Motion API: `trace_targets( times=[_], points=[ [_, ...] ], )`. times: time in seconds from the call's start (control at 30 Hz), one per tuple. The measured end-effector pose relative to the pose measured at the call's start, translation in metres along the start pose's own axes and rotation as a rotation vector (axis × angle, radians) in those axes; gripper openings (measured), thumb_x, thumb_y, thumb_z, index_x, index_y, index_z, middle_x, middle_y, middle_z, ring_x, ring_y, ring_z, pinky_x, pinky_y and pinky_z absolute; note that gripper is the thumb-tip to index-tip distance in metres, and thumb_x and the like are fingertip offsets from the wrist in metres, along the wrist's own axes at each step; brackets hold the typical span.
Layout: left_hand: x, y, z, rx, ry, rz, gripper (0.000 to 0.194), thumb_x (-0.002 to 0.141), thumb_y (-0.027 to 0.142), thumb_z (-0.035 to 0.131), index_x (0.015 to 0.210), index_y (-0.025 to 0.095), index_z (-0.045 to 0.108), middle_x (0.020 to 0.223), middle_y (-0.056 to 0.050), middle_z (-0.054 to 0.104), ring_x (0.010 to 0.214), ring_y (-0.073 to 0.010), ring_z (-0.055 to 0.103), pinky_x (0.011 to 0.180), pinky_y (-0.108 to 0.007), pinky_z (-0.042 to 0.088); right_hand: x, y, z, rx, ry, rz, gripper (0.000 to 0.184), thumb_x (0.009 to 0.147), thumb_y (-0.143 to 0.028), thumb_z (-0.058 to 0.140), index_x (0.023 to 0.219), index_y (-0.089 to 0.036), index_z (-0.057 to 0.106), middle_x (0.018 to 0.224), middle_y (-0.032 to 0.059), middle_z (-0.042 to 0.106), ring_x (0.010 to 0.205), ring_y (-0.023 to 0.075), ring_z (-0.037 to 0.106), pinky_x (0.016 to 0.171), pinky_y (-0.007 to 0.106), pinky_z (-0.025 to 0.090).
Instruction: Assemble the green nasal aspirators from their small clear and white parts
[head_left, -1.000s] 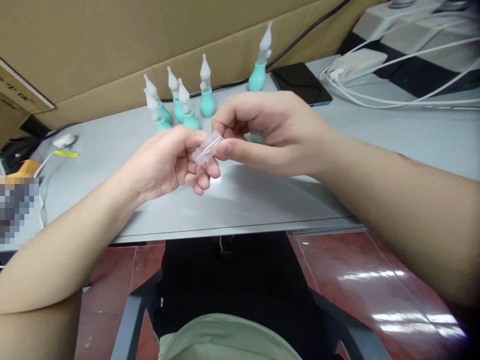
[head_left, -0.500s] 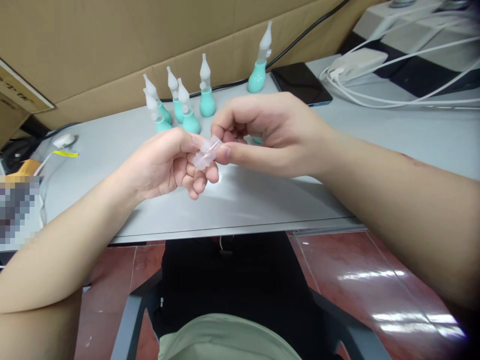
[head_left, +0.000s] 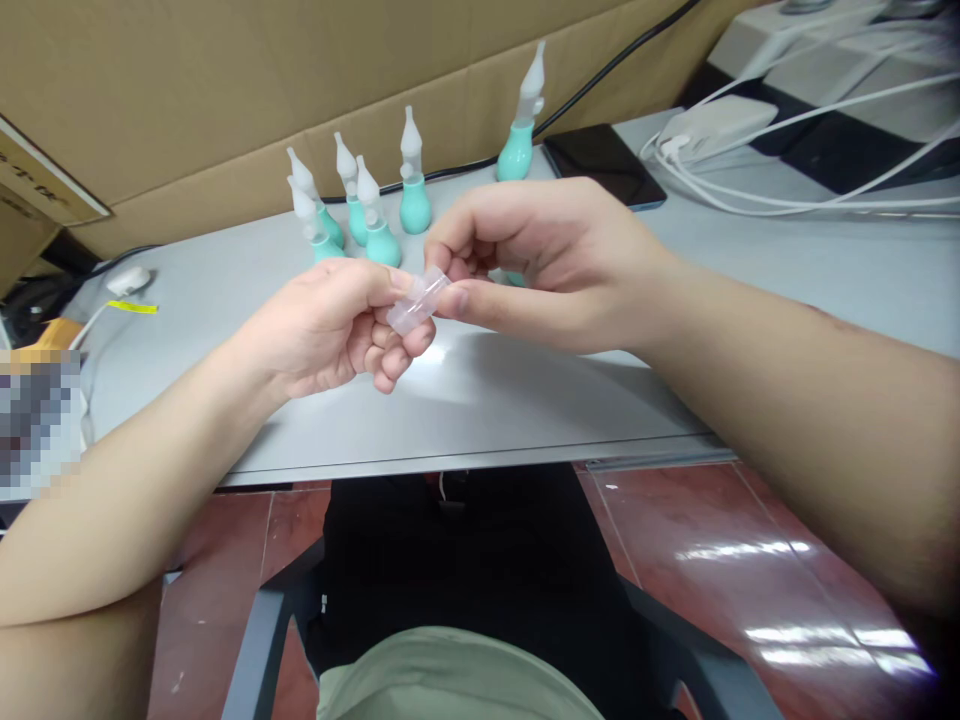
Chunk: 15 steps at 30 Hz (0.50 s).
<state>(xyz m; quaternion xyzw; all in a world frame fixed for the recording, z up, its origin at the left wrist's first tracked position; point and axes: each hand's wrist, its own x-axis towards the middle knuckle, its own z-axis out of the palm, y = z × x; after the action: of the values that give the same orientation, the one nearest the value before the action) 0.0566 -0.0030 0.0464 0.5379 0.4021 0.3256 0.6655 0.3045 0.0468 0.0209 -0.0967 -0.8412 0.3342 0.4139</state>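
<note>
Above the desk, my left hand [head_left: 352,325] pinches a clear plastic tube piece [head_left: 417,303] between thumb and fingers. My right hand [head_left: 540,265] closes thumb and index finger on the upper right end of that same piece. Whether the right fingertips also hold a smaller part is hidden. Behind the hands stand several assembled nasal aspirators, each with a teal bulb and a white tip, such as the aspirator [head_left: 414,205] in the middle and another aspirator [head_left: 516,150] further right. A bit of teal [head_left: 515,279] shows behind my right hand, mostly covered.
A black phone or tablet [head_left: 604,165] lies at the back right, beside a white charger [head_left: 716,130] with tangled white cables. A white plug [head_left: 129,281] with a yellow tag is at the left. Cardboard [head_left: 225,90] walls the desk's back; a black cable runs along it.
Both hands stay together on the clear tube piece, which has turned slightly. My right hand has shifted up a little, and the left fingers have curled slightly closer beneath the piece.
</note>
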Motion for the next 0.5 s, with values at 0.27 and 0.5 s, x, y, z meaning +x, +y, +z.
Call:
trace_targets(
  times=[0.27, 0.5],
  points=[
    [0.0018, 0.0029, -0.0035, 0.01, -0.014, 0.007, 0.039, 0.104, 0.049, 0.073, 0.082, 0.018, 0.071, 0.067, -0.003, 0.067, 0.055, -0.0168, 0.076, 0.053, -0.019, 0.058, -0.0005, 0.0001, -0.001, 0.018, -0.008, -0.025, 0.032, 0.121, -0.045, 0.094, 0.114, -0.023, 0.073, 0.097, 0.0006, 0.07, 0.084, 0.0155, 0.059, 0.072, 0.033, 0.046],
    [0.0008, 0.0027, -0.0058, 0.015, -0.059, -0.018, 0.038, 0.104, 0.049, 0.078, 0.084, 0.018, 0.072, 0.069, -0.002, 0.068, 0.055, -0.015, 0.073, 0.054, -0.02, 0.059, -0.0008, -0.0006, -0.0019, -0.007, -0.024, -0.038, 0.02, 0.117, -0.031, 0.09, 0.111, -0.021, 0.074, 0.092, -0.0006, 0.069, 0.081, 0.0141, 0.059, 0.07, 0.03, 0.047]
  ],
)
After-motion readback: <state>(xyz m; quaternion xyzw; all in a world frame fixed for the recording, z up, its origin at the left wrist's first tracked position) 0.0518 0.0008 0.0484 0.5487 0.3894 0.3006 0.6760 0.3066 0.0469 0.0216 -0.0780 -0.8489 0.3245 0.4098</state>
